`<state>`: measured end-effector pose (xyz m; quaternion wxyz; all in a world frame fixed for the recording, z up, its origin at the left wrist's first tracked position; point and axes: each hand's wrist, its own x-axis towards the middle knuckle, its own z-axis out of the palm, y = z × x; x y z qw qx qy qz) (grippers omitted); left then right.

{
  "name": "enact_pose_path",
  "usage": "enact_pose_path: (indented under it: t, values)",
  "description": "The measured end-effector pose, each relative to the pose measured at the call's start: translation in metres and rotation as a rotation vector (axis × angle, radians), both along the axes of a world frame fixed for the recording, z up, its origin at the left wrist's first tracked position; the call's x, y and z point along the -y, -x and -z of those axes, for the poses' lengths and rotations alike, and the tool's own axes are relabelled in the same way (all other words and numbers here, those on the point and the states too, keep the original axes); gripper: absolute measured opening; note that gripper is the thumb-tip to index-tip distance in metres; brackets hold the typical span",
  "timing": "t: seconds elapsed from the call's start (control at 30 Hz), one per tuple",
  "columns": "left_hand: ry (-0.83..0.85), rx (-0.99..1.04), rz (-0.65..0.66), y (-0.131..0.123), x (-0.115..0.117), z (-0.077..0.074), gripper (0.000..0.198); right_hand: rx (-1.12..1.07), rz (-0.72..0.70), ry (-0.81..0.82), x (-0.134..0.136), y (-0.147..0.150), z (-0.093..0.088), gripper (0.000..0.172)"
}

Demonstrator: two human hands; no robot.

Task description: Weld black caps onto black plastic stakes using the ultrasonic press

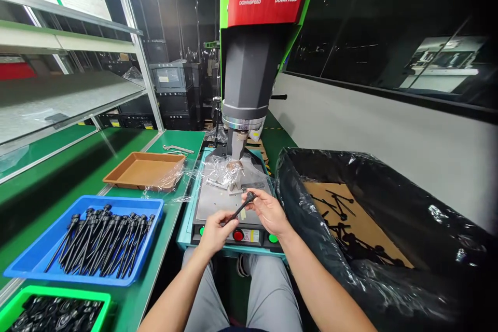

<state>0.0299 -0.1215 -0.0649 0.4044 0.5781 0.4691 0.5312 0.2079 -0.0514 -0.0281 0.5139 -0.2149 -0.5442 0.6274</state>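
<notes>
Between my hands, in front of the press machine, is a thin black rod with a thick round head point(241, 208). My left hand point(216, 229) pinches its lower end. The fingers of my right hand point(268, 210) close around the head at the upper end, and the rod tilts up to the right. Just beyond my hands stands the metal fixture point(234, 182) on the machine's base plate, with clear plastic film around it and the machine's tool point(237, 145) above. Many similar rods point(103, 241) lie in a blue tray point(27, 265) at the left.
A green bin point(105, 298) of small black parts stands at front left. Behind the blue tray sit a brown tray point(136, 166) and wrenches point(177, 150). At right, a box lined with black plastic point(295, 176) holds more rods. A red button point(238, 235) is below my hands.
</notes>
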Motion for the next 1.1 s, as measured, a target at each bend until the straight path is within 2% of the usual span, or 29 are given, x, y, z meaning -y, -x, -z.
enact_pose_path:
  t: [0.07,0.13,0.27,0.37,0.53,0.67,0.8,0.87,0.93,1.03,1.1]
  values:
    - [-0.038,-0.071,-0.061,-0.002,0.008,-0.004,0.029,-0.010,0.006,0.015,0.005,0.003,0.000,0.037]
    - [-0.010,-0.029,-0.078,-0.005,0.014,-0.006,0.030,-0.016,0.013,0.027,0.010,0.007,-0.001,0.038]
    - [0.143,0.207,-0.013,-0.012,0.024,-0.005,0.037,0.086,-0.061,0.034,0.020,0.015,-0.003,0.044]
    - [0.200,0.290,0.024,-0.015,0.031,-0.006,0.039,0.158,-0.104,0.086,0.026,0.021,-0.004,0.045]
    - [0.205,0.355,0.055,-0.010,0.037,-0.008,0.037,0.183,-0.031,0.089,0.030,0.034,-0.005,0.039]
    - [0.184,0.311,-0.014,-0.001,0.039,-0.007,0.036,0.227,0.009,0.012,0.031,0.048,-0.002,0.034]
    - [0.153,0.125,-0.075,0.012,0.051,-0.014,0.024,0.316,-0.024,-0.028,0.036,0.068,0.002,0.033]
    - [0.165,0.010,-0.118,0.026,0.061,-0.023,0.019,0.352,-0.040,-0.042,0.039,0.077,0.005,0.037]
    - [0.178,-0.141,-0.218,0.050,0.073,-0.033,0.016,0.364,-0.064,-0.025,0.041,0.081,0.008,0.047]
    - [0.237,-0.467,-0.492,0.105,0.095,-0.048,0.020,0.396,-0.103,0.033,0.044,0.076,0.015,0.058]
    - [0.367,-0.723,-0.669,0.149,0.111,-0.055,0.022,0.441,-0.112,0.071,0.046,0.066,0.018,0.061]
